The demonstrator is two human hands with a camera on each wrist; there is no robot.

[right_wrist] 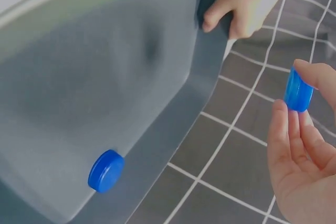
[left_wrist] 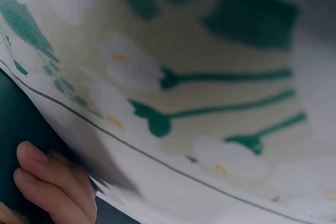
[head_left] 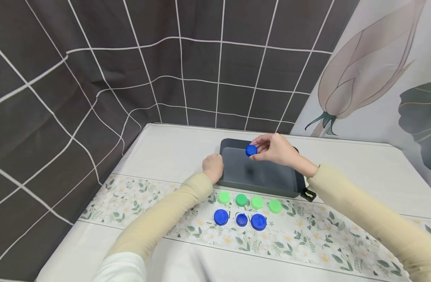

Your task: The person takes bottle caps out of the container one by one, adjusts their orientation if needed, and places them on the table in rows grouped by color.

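My right hand (head_left: 276, 149) pinches a blue bottle cap (head_left: 251, 150) between thumb and fingertips, over a dark grey rectangular tray (head_left: 257, 172). Inside that tray, the right wrist view shows another blue cap (right_wrist: 106, 171) near one wall; in the head view my right hand hides it. At the tray's left side, my left hand (head_left: 213, 167) grips the rim, its thumb over the wall in the right wrist view. The left wrist view catches only some of its fingers (left_wrist: 50, 184) against the dark tray side.
In front of the tray lies a row of green caps (head_left: 241, 200), one darker than the others. Nearer still sit three blue caps (head_left: 241, 219) on the floral strip of the white tablecloth (head_left: 173, 149). A small black clip-like piece (head_left: 308, 194) is at the tray's front right corner.
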